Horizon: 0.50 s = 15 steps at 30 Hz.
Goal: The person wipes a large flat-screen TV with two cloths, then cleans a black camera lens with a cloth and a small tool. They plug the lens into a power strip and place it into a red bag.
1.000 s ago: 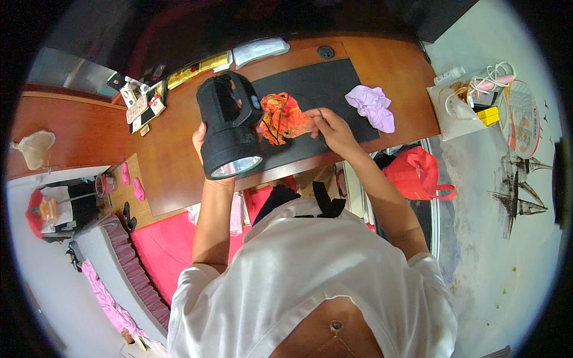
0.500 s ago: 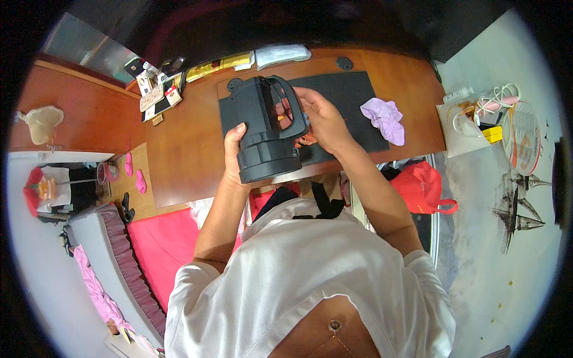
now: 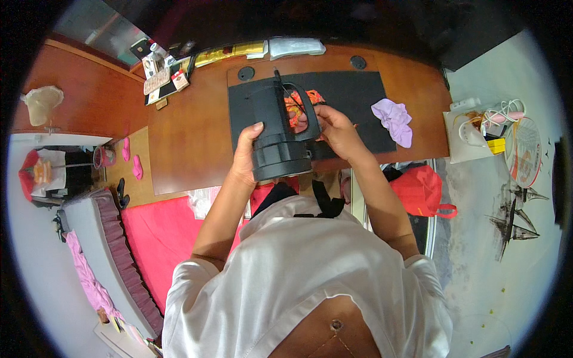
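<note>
Both hands hold a big black handheld lamp — a bulky, hard plastic body with a loop handle along its top — just above the near edge of the wooden desk, over the left end of the black mat. The left hand is wrapped around the lamp's left side, thumb up against the casing. The right hand is closed on the handle side, fingers working at an orange patterned cloth that shows through the handle's opening. The lamp looks stiff and fairly heavy, probably smooth enough to slip, so the handle and the thick barrel seem the safest holds. The cloth looks soft and light. A crumpled lilac cloth lies toward the mat's right end — well apart from the hands.
</note>
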### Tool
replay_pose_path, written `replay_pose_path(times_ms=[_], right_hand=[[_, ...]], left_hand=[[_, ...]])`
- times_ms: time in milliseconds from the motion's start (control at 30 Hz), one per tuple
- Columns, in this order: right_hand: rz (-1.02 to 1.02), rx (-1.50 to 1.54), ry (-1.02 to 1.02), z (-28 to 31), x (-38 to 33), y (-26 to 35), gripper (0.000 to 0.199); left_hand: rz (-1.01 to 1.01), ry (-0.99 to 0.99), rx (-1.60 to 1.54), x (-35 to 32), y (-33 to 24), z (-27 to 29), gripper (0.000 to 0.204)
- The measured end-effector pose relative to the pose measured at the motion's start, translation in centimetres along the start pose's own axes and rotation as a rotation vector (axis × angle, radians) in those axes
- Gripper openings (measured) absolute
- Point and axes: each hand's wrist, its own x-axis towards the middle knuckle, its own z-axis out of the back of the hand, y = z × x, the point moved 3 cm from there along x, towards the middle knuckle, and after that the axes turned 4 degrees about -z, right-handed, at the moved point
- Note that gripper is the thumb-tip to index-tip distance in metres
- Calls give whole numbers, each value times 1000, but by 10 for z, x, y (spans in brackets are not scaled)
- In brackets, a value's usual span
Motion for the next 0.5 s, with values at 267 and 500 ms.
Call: replay_pose_path(times_ms=[267,500], right_hand=[[234,-527,13,27,-29,-8,9],[83,31,148,-15,-36,-1,30]], left_hand=[[-76,114,-70,2,-9,-3,67],[-25,166,-291,11,-12,-4,69]])
